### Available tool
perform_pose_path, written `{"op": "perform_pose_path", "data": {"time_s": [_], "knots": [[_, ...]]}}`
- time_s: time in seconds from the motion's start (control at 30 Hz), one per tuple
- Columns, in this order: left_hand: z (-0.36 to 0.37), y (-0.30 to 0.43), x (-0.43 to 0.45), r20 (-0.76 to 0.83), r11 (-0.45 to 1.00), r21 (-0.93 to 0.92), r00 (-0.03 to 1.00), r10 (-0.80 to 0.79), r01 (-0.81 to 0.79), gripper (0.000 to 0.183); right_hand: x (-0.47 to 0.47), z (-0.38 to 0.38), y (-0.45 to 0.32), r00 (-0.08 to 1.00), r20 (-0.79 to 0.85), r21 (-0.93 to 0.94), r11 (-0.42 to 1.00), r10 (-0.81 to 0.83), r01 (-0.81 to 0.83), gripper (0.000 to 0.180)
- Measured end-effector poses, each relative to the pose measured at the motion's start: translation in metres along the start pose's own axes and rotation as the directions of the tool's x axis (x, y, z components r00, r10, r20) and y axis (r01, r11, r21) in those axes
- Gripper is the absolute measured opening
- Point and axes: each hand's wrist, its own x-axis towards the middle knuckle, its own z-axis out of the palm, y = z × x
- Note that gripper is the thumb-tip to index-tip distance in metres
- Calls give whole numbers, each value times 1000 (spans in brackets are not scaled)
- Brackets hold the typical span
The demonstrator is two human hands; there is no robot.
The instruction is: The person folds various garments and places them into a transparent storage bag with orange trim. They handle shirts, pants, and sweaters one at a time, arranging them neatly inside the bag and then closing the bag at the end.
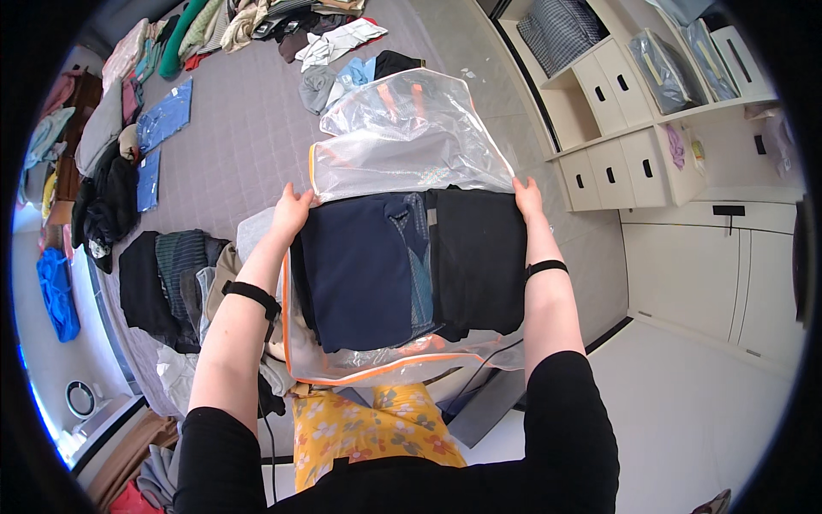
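In front of me, a clear plastic storage bag (411,160) with orange and white edging lies with its lid folded back, away from me. Inside sit two stacks side by side: folded navy clothing (356,270) on the left and folded black clothing (478,263) on the right. A patterned blue-grey garment (420,283) shows between them. My left hand (293,211) grips the bag's edge at the far left corner, fingertips partly hidden. At the far right corner, my right hand (528,198) pinches the lid's edge beside the black stack.
The bag rests on a bed with a grey quilted cover (225,148). Folded dark clothes (167,289) lie left of it; more clothing piles (340,42) line the far side. A white drawer cabinet (610,170) stands to the right. A thin black cable (478,366) runs near the bag's front edge.
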Motion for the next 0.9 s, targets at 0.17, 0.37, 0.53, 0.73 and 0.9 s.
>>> {"op": "perform_pose_path", "data": {"time_s": [0.17,0.37,0.53,0.73,0.9], "knots": [[8,21,9,43,995,-67,997,-70,73,74,27,20,6,999,0,-22,998,52,-52,79],[19,18,16,232,962,-248,971,-53,111,43,44,19,16,962,187,-3,980,197,-200,61],[10,18,16,25,819,-574,1000,2,13,33,53,-8,10,971,-44,704,697,235,-137,29],[-31,37,30,-130,774,-624,991,33,-107,25,85,-66,-52,984,-136,838,544,118,51,32],[-73,50,34,-67,698,-697,985,161,-161,25,89,-104,-111,990,-132,873,480,53,90,37]]}}
